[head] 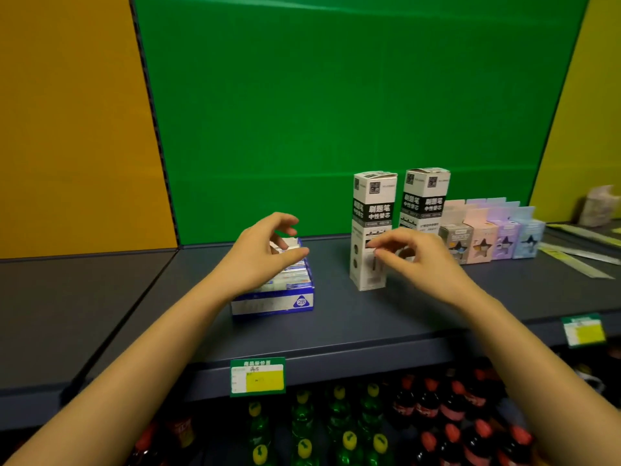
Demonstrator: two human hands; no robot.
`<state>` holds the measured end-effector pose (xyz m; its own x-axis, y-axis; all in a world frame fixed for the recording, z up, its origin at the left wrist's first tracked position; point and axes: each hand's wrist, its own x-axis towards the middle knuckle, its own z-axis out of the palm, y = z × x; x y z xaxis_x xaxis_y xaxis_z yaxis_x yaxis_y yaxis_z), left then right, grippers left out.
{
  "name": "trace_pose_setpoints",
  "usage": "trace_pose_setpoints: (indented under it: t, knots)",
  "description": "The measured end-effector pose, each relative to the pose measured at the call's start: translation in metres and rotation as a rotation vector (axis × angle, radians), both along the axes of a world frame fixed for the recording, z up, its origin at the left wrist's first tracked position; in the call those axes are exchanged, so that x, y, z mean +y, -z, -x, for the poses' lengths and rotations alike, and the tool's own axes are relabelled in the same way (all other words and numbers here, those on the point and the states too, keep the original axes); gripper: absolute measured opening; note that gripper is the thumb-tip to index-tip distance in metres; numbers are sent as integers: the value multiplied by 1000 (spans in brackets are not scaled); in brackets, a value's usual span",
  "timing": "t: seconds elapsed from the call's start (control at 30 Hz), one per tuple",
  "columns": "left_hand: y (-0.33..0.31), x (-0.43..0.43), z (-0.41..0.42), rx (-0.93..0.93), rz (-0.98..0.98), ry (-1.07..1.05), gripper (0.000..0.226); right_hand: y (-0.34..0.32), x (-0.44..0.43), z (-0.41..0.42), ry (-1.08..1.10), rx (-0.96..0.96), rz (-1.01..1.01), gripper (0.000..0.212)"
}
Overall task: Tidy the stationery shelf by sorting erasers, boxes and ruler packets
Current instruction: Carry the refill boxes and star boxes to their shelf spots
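Both hands hover loosely open, gripping nothing: left hand [260, 255] over the blue eraser box [274, 302], right hand [420, 260] just beside the nearer tall box [369, 210], on the shelf [336, 317].

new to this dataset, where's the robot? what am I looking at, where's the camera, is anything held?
There is no robot here: a person works with bare hands. The single picture comes from a wide-angle camera on their head, looking forward and down. The left hand is over a blue box of erasers, fingers curled near one white eraser; I cannot tell whether it pinches it. The right hand is loosely curled in front of two tall white boxes and seems to hold nothing. Further right on the grey shelf, small pastel boxes stand and ruler packets lie flat. Bottles fill the shelf below.
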<state>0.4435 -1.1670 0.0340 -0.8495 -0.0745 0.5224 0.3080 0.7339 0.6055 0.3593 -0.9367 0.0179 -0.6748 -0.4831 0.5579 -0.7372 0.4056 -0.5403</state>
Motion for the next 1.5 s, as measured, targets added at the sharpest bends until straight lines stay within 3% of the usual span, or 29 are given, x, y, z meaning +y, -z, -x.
trace_pose_setpoints:
  t: [0.1, 0.2, 0.33, 0.47, 0.6, 0.83, 0.97, 1.17, 1.3, 1.5]
  knots:
    - [1, 28, 13, 0, -58, 7, 53, 0, 26, 14, 104, -13, 168, 16]
    - [3, 51, 32, -41, -134, -3, 75, -6, 49, 36, 213, -46, 274, 36]
    - [4, 74, 64, -122, -290, -5, 105, -21, 65, 63, 199, -141, 235, 82]
    - [8, 90, 85, -202, -361, 47, 120, -25, 62, 91, 45, -252, 192, 100]
    - [14, 99, 94, -220, -425, 22, 92, -25, 54, 101, -38, -311, 207, 88]
    - [15, 100, 94, -150, -457, 34, 49, -22, 46, 94, -10, -200, 197, 59]
    - [2, 108, 82, -83, -457, 61, 44, -25, 66, 76, -42, -233, 355, 47]
    - [-11, 147, 73, -143, -482, 272, 34, -26, 130, 42, -21, -362, 567, 36]
    - [-5, 190, 80, -200, -463, 397, 29, -15, 184, 21, 67, -384, 616, 35]
    - [3, 271, 100, -274, -448, 549, 40, -2, 277, 3, 243, -362, 662, 33]
